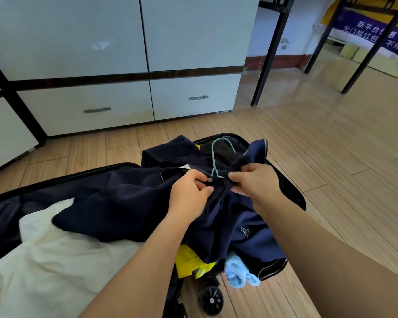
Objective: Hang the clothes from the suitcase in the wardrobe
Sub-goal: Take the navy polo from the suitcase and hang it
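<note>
We pinch the collar of a navy shirt (129, 203) with both hands: our left hand (190, 193) at the button, our right hand (254, 182) just beside it. A green hanger (216, 157) pokes from the neck. The shirt lies over the open suitcase (294, 193) on the floor, near the white wardrobe (124, 42).

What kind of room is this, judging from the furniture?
Probably a bedroom or dormitory room: a white wardrobe with drawers, a black metal frame like a raised bed, and an open suitcase on the wooden floor.
</note>
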Action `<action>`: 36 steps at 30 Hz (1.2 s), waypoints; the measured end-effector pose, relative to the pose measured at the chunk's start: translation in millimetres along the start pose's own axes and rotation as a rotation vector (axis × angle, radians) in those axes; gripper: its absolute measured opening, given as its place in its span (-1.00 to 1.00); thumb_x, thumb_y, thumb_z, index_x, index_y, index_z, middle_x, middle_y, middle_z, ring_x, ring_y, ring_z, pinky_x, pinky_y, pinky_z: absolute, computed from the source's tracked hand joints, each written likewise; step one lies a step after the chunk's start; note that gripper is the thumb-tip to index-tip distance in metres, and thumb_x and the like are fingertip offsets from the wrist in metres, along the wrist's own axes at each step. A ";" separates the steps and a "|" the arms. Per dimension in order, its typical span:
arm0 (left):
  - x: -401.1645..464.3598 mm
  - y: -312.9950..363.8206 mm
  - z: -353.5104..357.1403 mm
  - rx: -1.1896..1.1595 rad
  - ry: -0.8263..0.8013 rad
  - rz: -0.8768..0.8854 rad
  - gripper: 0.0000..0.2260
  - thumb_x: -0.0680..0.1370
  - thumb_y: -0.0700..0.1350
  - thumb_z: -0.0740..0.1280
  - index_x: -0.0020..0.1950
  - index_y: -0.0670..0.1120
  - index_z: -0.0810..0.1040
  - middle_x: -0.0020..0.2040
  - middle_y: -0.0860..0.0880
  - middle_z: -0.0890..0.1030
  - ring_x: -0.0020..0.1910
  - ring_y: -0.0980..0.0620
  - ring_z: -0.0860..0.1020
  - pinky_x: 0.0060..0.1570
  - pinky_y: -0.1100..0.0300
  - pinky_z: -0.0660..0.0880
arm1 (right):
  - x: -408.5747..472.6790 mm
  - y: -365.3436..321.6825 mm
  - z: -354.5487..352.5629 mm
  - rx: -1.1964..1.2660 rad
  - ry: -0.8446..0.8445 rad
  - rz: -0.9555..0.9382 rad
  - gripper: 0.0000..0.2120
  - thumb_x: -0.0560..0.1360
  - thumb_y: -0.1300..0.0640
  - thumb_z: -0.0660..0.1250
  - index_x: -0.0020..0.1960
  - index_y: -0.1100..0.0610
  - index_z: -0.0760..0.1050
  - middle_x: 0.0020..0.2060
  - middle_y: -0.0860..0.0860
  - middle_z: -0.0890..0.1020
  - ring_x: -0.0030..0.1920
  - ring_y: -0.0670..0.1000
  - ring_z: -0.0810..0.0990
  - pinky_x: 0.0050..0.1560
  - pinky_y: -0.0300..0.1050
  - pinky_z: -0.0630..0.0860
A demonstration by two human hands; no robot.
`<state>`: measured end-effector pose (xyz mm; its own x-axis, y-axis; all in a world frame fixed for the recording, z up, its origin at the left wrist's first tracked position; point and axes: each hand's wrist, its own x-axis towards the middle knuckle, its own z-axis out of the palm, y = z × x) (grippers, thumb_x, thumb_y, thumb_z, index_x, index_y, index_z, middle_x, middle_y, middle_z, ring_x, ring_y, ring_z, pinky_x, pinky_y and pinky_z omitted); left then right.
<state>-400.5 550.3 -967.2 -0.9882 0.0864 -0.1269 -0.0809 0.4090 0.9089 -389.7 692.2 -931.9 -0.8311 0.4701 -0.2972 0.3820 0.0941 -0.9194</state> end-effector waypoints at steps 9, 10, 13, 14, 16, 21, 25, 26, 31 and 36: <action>1.0 4.1 7.0 0.090 -0.087 -0.037 -0.85 0.48 -0.22 0.42 -0.02 -0.06 0.51 -0.24 0.04 0.54 -0.21 0.07 0.51 -0.07 0.18 0.50 | -11.4 13.1 19.0 -0.221 -0.118 -0.078 -0.68 0.49 0.15 0.39 -0.40 0.17 0.43 -0.51 0.04 0.45 -0.44 -0.01 0.37 -0.29 -0.08 0.33; 1.3 4.3 7.6 0.081 -0.070 -0.042 -0.89 0.50 -0.22 0.39 -0.05 -0.06 0.52 -0.24 0.04 0.54 -0.20 0.05 0.51 -0.05 0.13 0.52 | -12.2 13.2 19.6 -0.248 -0.144 -0.095 -0.67 0.49 0.17 0.38 -0.42 0.17 0.42 -0.52 0.03 0.45 -0.47 -0.03 0.36 -0.33 -0.10 0.33; 5.1 5.2 7.5 0.085 -0.040 -0.058 -0.94 0.54 -0.21 0.34 -0.08 -0.06 0.53 -0.24 0.05 0.54 -0.16 0.02 0.53 0.00 0.09 0.54 | -16.8 11.5 19.8 -0.378 -0.202 -0.177 -0.71 0.44 0.22 0.37 -0.41 0.17 0.39 -0.51 0.04 0.48 -0.43 -0.01 0.40 -0.33 -0.07 0.39; 5.9 5.8 7.2 0.104 -0.042 -0.058 -0.95 0.55 -0.20 0.34 -0.07 -0.06 0.53 -0.23 0.06 0.54 -0.15 0.03 0.53 0.01 0.10 0.54 | -17.0 11.5 19.1 -0.406 -0.210 -0.202 -0.73 0.43 0.23 0.37 -0.40 0.17 0.38 -0.50 0.04 0.49 -0.39 0.01 0.43 -0.28 -0.02 0.45; 6.0 7.0 7.0 0.141 -0.051 -0.055 -0.98 0.54 -0.17 0.35 -0.05 -0.07 0.55 -0.21 0.06 0.54 -0.14 0.04 0.53 -0.01 0.14 0.53 | -17.6 11.2 16.6 -0.445 -0.220 -0.222 -0.79 0.43 0.25 0.35 -0.35 0.19 0.41 -0.46 0.07 0.53 -0.35 0.04 0.50 -0.13 0.06 0.54; 2.8 13.7 8.1 0.135 -0.045 -0.056 -0.95 0.56 -0.12 0.35 -0.09 -0.07 0.54 -0.22 0.05 0.54 -0.15 0.03 0.53 -0.04 0.13 0.50 | -15.5 13.2 11.5 -0.404 -0.192 -0.210 -0.82 0.49 0.29 0.31 -0.26 0.11 0.45 -0.40 0.05 0.58 -0.22 0.12 0.64 0.03 0.15 0.57; -0.5 28.2 3.7 0.113 -0.051 -0.001 -0.84 0.55 -0.12 0.37 -0.21 0.02 0.48 -0.11 -0.04 0.62 -0.08 -0.05 0.60 0.05 0.05 0.54 | -12.2 8.8 6.0 -0.394 -0.140 -0.262 -0.97 0.53 0.22 0.32 -0.04 0.17 0.52 -0.29 0.01 0.58 -0.14 0.08 0.62 0.08 0.03 0.55; -0.5 31.0 1.8 0.142 -0.040 0.009 -0.83 0.55 -0.11 0.37 -0.23 0.03 0.48 -0.09 -0.06 0.63 -0.06 -0.05 0.61 0.06 0.04 0.54 | -12.8 7.5 5.8 -0.370 -0.146 -0.269 -0.96 0.52 0.23 0.33 -0.11 0.14 0.51 -0.30 -0.01 0.58 -0.13 0.08 0.61 0.07 0.04 0.56; -0.4 35.5 -7.5 0.168 0.023 0.018 -0.81 0.55 -0.11 0.36 -0.25 0.03 0.49 -0.12 -0.07 0.66 -0.06 -0.03 0.63 0.06 0.04 0.53 | -18.4 4.8 9.3 -0.142 -0.212 -0.205 -0.87 0.52 0.31 0.33 -0.17 0.15 0.51 -0.31 -0.01 0.59 -0.25 -0.06 0.59 -0.07 -0.17 0.61; 0.0 34.7 -14.0 0.203 0.008 0.104 -0.88 0.55 -0.15 0.35 -0.17 0.00 0.51 -0.18 0.01 0.63 -0.19 0.09 0.62 -0.14 0.32 0.51 | -20.9 2.1 4.7 -0.005 -0.270 -0.178 -0.82 0.52 0.35 0.31 -0.18 0.14 0.56 -0.29 0.03 0.63 -0.24 -0.06 0.62 -0.14 -0.25 0.60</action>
<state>-405.2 551.8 -930.1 -0.9908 0.1311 -0.0330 0.0485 0.5725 0.8185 -373.4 678.4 -928.8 -0.9621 0.1962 -0.1896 0.2219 0.1585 -0.9621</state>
